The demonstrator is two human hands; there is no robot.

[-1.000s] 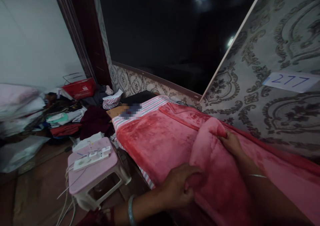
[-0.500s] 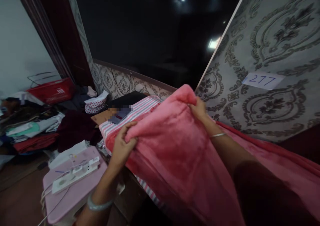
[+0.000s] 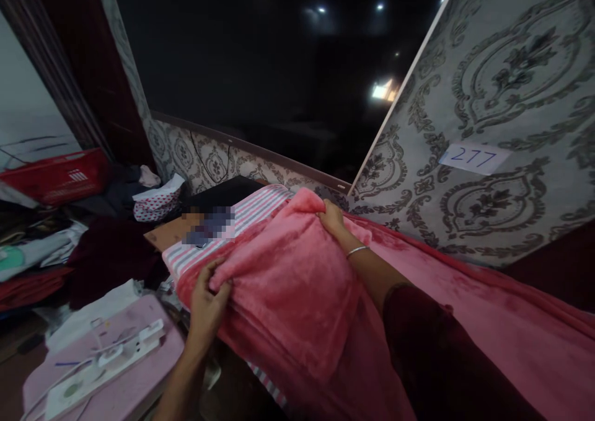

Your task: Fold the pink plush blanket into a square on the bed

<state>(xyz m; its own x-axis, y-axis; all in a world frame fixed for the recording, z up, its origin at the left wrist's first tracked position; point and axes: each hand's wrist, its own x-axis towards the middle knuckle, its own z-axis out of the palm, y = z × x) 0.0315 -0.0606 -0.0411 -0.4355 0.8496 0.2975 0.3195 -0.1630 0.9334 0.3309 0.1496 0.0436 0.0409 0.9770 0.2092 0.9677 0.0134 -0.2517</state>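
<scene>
A plush pink-red blanket (image 3: 288, 291) fills the middle of the head view, its near part folded over itself. My left hand (image 3: 209, 297) pinches the left corner of the folded edge between thumb and fingers. At the far right corner of the same fold, my right hand (image 3: 333, 217) grips the bunched fabric; some of its fingertips are hidden. Under the blanket shows a cloth with pink, grey and white stripes (image 3: 260, 207). More of the blanket spreads away to the right along the wall.
A white power strip (image 3: 106, 365) with cords lies on a pink stool (image 3: 153, 353) at lower left. Clothes are heaped around a red basket (image 3: 56, 176) further left. Behind stands a large dark screen (image 3: 260, 67); a paper marked 277 (image 3: 474, 157) is on the patterned wall.
Both hands have lowered the folded blanket edge toward the striped cloth, still gripping it. The camera view has shifted a little, so the basket and stool appear further left.
</scene>
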